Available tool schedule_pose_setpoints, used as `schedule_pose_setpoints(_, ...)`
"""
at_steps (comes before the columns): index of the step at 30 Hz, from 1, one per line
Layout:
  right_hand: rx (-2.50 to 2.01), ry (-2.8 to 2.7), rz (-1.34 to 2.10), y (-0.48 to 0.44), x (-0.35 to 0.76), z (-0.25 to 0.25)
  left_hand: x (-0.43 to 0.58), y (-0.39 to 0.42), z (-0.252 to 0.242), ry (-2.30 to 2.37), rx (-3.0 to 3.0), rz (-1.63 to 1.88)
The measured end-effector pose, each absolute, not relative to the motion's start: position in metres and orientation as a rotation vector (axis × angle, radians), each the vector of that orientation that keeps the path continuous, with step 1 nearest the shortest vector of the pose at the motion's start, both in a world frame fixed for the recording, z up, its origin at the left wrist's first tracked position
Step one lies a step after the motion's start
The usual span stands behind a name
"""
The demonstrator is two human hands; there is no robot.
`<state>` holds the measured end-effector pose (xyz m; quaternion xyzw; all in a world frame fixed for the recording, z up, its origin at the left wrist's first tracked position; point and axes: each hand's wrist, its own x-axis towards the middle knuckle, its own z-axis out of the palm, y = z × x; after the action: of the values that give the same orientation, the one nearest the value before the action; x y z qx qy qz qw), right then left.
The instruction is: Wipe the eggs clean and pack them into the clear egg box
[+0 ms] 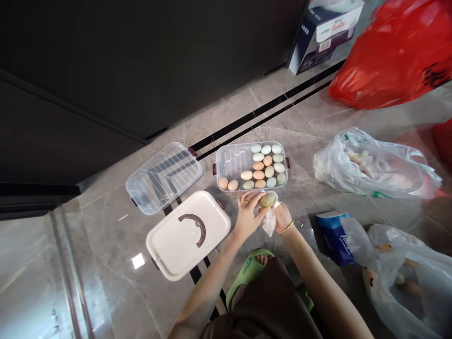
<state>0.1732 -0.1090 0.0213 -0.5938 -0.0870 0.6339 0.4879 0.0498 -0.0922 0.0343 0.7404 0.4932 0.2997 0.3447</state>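
Observation:
My left hand pinches a greenish-brown egg just in front of the clear plastic egg box. Around the egg's far side and below it is a white tissue, gripped by my right hand, whose fingers are partly hidden. Inside the box, several eggs in pale green, white and brown fill the right side. Two brown eggs lie at its front left corner.
Left of the box are another clear container and a white lid with a brown handle. On the right stand a blue tissue pack, a plastic bag with eggs, a crumpled bag and a red bag. Dark cabinets border the floor.

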Motion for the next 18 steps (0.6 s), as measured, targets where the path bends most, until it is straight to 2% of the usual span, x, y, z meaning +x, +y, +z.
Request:
schedule_pose_setpoints(4,-1.476,-0.085,1.488,-0.109,0.180,0.024,0.054,-0.085,0.033,1.282,1.986,0.814)
schedule_pose_setpoints(8,-1.491,-0.084,1.259,-0.111,0.181,0.022,0.056,-0.079,0.035,1.384,1.947,0.769)
schedule_pose_setpoints(15,-1.543,-0.924,1.049,-0.113,0.188,0.025,0.063,-0.082,0.044,1.324,1.824,0.744)
schedule_pose_setpoints(18,-1.596,-0.951,1.085,-0.111,0.190,0.028,0.069,-0.088,0.045,1.331,1.804,0.756)
